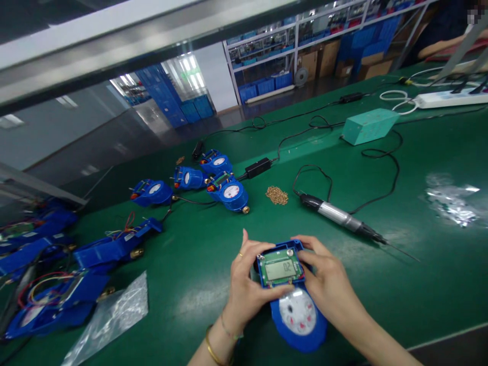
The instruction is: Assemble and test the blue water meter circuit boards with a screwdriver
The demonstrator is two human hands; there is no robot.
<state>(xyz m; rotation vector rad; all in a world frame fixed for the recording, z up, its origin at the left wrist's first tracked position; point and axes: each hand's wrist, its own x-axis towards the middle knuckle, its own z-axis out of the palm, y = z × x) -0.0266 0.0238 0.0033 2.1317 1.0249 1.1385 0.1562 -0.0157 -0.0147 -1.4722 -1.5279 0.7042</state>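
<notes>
Left hand and right hand both clasp 1 blue water meter on the green table near its front edge, fingers closed round its LCD circuit board; likely rigid, heavy, board fragile—grip housing sides.

bright, even overhead light fills the hall, with daylight flaring white through the far windows and washing out their panes. the green tabletop carries a pale sheen in front of the hands, and shadows beneath the scattered objects stay soft and short. glare whitens the crumpled plastic bag at right until its contents blur. the wide lens bends the shelving and tilts the horizon steeply; edges smear, most at the left, where the blue meter housings lose detail. the lcd screen at centre reads sharp. the top right corner is pixelated.
</notes>
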